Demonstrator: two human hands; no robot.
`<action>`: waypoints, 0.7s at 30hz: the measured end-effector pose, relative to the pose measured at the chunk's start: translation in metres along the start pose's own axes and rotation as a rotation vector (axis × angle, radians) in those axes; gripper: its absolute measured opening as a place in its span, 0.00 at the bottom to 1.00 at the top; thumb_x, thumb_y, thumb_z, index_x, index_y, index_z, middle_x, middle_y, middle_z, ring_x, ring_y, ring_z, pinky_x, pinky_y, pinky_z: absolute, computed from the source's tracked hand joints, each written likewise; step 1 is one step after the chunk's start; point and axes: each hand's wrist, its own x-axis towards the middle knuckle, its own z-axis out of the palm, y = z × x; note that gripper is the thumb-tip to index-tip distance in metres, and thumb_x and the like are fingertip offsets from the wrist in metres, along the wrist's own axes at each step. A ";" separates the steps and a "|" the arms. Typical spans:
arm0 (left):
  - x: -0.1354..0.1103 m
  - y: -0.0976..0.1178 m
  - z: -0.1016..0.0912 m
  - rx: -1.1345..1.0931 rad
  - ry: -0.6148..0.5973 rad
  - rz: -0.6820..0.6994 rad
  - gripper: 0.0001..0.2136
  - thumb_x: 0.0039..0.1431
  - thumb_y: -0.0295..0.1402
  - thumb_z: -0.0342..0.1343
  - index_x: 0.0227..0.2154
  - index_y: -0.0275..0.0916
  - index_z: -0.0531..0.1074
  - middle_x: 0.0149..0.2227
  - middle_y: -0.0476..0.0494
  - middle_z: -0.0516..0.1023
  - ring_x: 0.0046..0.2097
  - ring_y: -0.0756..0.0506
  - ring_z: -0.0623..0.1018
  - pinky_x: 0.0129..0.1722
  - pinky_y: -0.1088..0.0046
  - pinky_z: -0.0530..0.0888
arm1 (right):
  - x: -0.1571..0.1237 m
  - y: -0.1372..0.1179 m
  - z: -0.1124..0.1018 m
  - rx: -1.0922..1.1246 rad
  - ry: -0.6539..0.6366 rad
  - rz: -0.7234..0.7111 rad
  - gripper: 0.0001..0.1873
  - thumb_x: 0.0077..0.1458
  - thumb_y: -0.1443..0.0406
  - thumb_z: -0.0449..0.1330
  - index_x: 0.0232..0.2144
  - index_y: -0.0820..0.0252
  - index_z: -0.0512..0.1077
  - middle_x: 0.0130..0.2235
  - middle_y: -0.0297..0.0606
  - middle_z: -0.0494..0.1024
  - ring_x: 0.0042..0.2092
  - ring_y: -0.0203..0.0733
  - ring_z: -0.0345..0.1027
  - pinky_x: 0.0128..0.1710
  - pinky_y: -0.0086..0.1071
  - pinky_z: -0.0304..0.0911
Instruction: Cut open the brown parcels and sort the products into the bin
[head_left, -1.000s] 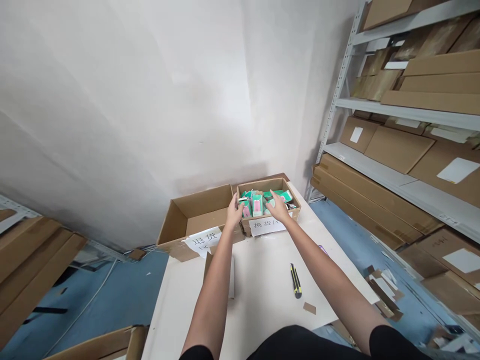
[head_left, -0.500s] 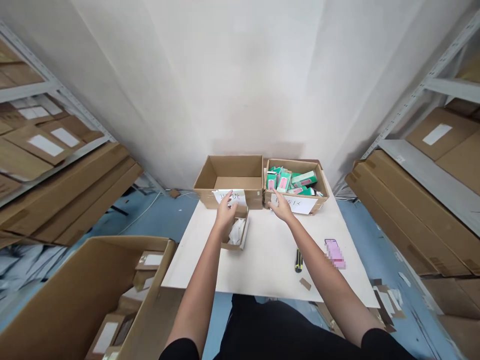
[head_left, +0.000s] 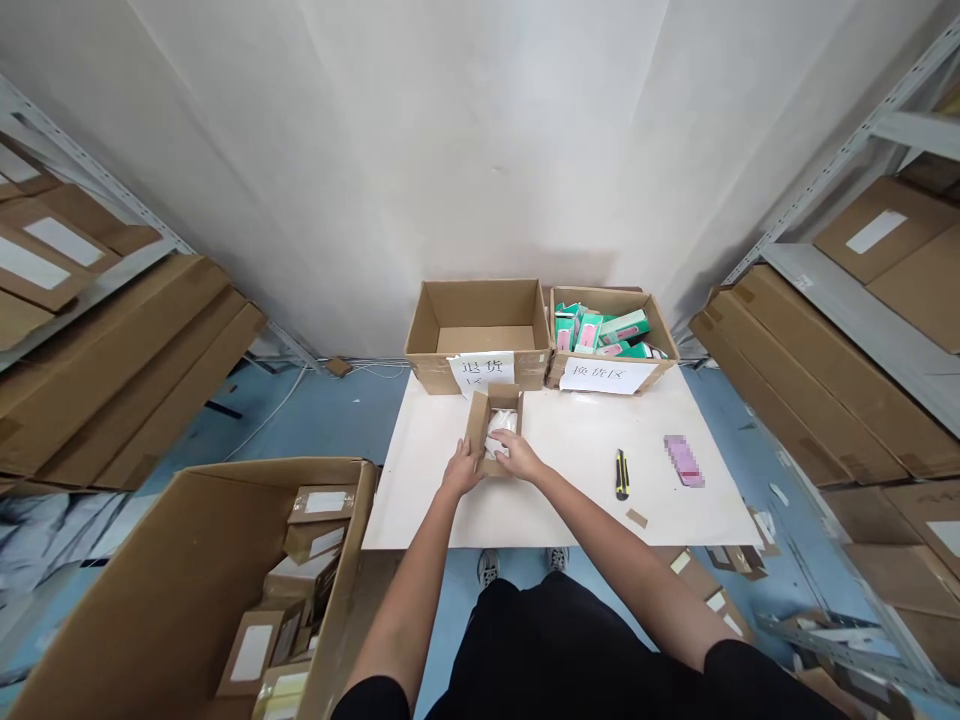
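Note:
A small open cardboard box (head_left: 478,422) stands on the table just in front of the larger boxes, with crumpled white packing (head_left: 502,424) inside. My left hand (head_left: 462,469) is closed on the small box's near left side. Over its right edge reaches my right hand (head_left: 517,456), fingers bent into the opening and closed on the white packing. Whatever lies under the packing is hidden.
Behind stand a large open cardboard box (head_left: 480,368) and another (head_left: 667,368) holding several green-and-pink cartons (head_left: 589,333). A yellow-black box cutter (head_left: 622,475), cardboard scrap (head_left: 637,517) and pink phone (head_left: 684,461) lie rightward. Lower left, a big carton (head_left: 112,600) holds parcels.
My hands came back from in front of the two large boxes to the small box. The left now holds its side and the right reaches inside. The view has shifted.

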 end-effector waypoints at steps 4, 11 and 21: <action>-0.008 -0.026 0.024 0.012 -0.080 0.016 0.34 0.60 0.40 0.65 0.68 0.46 0.65 0.77 0.31 0.50 0.77 0.29 0.49 0.68 0.50 0.65 | -0.027 0.018 0.046 -0.284 -0.060 0.262 0.28 0.56 0.67 0.67 0.59 0.62 0.76 0.68 0.57 0.66 0.72 0.62 0.54 0.69 0.57 0.53; -0.006 -0.010 0.040 0.004 -0.028 0.052 0.23 0.60 0.31 0.63 0.59 0.46 0.74 0.68 0.34 0.66 0.70 0.35 0.65 0.64 0.58 0.68 | -0.082 0.042 0.064 -0.437 -0.007 0.510 0.35 0.53 0.71 0.68 0.63 0.51 0.71 0.77 0.45 0.48 0.77 0.64 0.37 0.69 0.58 0.51; -0.027 0.057 0.035 0.057 0.121 0.242 0.15 0.68 0.28 0.50 0.50 0.46 0.79 0.68 0.42 0.68 0.61 0.39 0.73 0.57 0.61 0.74 | -0.111 0.033 0.023 -0.474 0.290 0.469 0.18 0.61 0.76 0.55 0.49 0.60 0.77 0.70 0.53 0.65 0.74 0.57 0.49 0.67 0.52 0.57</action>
